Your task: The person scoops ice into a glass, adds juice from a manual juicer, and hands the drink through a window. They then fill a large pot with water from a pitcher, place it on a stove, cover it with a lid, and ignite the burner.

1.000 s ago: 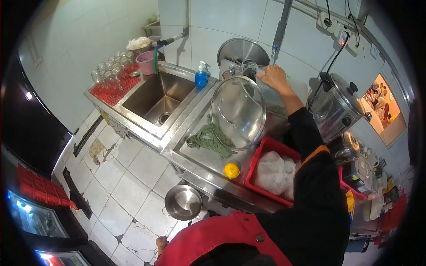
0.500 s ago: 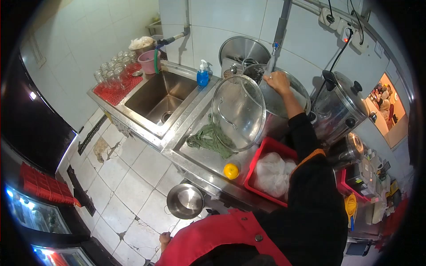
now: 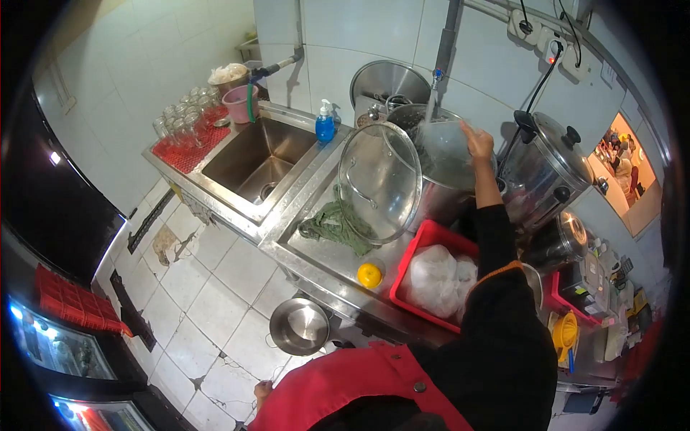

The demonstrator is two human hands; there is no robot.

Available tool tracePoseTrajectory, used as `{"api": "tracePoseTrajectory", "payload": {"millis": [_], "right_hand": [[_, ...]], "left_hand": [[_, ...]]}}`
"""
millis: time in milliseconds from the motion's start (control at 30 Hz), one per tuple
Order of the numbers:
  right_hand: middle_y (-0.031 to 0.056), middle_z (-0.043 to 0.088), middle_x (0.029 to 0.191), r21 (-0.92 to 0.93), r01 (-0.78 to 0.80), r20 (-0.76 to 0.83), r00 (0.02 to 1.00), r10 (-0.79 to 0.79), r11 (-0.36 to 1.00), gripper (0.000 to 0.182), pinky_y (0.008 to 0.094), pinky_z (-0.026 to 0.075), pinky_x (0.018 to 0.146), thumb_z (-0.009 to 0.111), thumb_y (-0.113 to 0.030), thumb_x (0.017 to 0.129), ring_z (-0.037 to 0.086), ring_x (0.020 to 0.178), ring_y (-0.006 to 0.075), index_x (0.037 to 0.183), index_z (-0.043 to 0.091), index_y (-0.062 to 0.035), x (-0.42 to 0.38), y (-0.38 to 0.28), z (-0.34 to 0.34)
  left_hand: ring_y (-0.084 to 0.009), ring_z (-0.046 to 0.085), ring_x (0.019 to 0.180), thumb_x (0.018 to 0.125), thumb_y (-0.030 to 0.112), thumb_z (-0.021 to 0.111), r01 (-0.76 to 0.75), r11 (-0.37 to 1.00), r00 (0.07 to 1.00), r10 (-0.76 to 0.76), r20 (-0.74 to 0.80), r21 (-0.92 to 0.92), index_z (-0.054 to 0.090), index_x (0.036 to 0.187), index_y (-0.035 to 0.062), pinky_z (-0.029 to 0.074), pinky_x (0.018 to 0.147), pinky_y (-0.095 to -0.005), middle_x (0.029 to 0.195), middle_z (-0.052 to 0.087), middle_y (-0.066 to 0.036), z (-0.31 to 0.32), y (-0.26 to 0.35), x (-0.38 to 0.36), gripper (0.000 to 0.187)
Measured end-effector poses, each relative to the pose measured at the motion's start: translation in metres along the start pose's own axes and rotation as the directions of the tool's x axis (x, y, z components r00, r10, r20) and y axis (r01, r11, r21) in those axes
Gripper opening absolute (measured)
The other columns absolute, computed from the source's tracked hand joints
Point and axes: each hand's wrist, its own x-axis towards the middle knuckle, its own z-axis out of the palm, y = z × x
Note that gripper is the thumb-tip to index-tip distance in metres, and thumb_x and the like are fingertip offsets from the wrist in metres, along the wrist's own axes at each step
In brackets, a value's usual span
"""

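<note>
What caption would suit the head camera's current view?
Water streams from a tap into a large pot, the right hand close by.

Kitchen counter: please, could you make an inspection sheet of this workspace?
Surface: steel counter, shiny; wetness unclear.
Job's things: big pot open, water running in from tap.
Clutter: green cloth, tilted glass lid, red bin holding plastic bags.
Hands: right hand at the pot's rim, left hand low, beside the apron; both grips unclear.
Cables: black cable hangs from a socket beside the lidded steel pot.
Surroundings: floor tiles cracked.
</note>
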Motion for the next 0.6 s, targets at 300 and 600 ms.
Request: {"api": "tracePoseTrajectory", "payload": {"millis": [300, 600], "right_hand": [[-0.0023, 0.043, 0.054, 0.731, -0.016, -0.082, 0.991, 0.110, 0.682, 0.037, 0.0201, 0.025, 0.039, 0.070, -0.027, 0.066, 0.035, 0.044, 0.0049, 0.081, 0.058, 0.0056, -0.044, -0.046, -0.058], [-0.0071, 0.036, 0.053, 0.849, 0.075, -0.182, 0.971, 0.157, 0.523, 0.021, 0.0183, 0.021, 0.038, 0.062, -0.020, 0.076, 0.029, 0.043, 0.0026, 0.078, 0.057, 0.0003, -0.065, -0.099, -0.093]], "left_hand": [[-0.0190, 0.059, 0.052, 0.069, 0.023, 0.053, 0.566, 0.787, 0.800, -0.596, 0.065, 0.247, 0.061, 0.077, -0.0018, 0.048, 0.051, -0.0301, 0.059, 0.060, -0.012, -0.019, 0.161, 0.037, 0.027], [-0.0168, 0.056, 0.047, 0.071, 0.021, 0.054, 0.517, 0.818, 0.830, -0.551, 0.084, 0.253, 0.060, 0.076, -0.0016, 0.046, 0.045, -0.0277, 0.057, 0.058, -0.012, -0.025, 0.198, 0.053, 0.024]]}}
